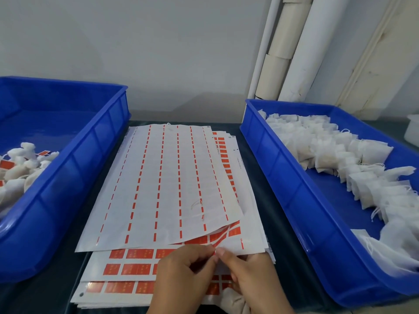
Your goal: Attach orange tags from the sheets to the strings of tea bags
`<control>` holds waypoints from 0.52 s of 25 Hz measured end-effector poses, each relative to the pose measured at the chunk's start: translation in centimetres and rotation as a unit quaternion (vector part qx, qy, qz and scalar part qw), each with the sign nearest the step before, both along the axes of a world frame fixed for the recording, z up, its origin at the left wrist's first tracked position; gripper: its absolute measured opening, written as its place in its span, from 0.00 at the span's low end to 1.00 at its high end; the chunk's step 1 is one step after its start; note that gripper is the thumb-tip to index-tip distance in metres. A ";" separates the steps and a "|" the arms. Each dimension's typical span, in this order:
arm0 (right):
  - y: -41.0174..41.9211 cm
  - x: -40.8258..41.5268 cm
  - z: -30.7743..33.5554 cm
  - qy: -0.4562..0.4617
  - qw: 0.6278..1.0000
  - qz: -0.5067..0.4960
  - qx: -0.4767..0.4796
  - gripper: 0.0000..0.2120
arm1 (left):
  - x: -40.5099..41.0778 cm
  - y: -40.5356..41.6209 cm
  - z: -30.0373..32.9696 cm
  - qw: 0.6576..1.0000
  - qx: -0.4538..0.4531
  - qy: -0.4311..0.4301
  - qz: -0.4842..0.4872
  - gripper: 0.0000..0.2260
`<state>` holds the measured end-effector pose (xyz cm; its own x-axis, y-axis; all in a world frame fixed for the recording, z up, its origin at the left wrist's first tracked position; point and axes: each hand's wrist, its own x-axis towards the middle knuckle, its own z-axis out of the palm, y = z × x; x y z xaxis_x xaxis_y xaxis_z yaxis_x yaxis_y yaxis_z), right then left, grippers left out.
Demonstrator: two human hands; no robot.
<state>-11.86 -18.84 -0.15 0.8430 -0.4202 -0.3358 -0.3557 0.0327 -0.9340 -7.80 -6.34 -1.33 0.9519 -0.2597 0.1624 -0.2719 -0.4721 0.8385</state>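
A stack of sheets with orange tags [127,270] lies in front of me, and a used backing sheet [163,189] with only thin orange strips left covers its upper part. My left hand [181,268] and my right hand [249,275] meet over the lower right of the stack. Their fingertips pinch a small orange tag [214,252] together. A white tea bag [231,300] lies under my right hand, partly hidden. Whether its string runs into the tag I cannot tell.
A blue bin [283,177] on the right holds several untagged white tea bags [340,159]. A blue bin [74,168] on the left holds several tea bags with orange tags [22,164]. White and beige tubes [292,48] lean against the wall behind.
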 end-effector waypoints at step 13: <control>-0.3 0.0 0.8 -0.005 1.000 0.001 0.023 0.09 | 1.1 0.1 1.6 0.998 0.037 0.039 0.032 0.08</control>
<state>-11.81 -19.17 0.70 0.8472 -0.4033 -0.3459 -0.3465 0.0743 -0.9351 -6.67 -6.27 0.23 0.9761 -0.2058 0.0700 -0.1741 -0.5476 0.8184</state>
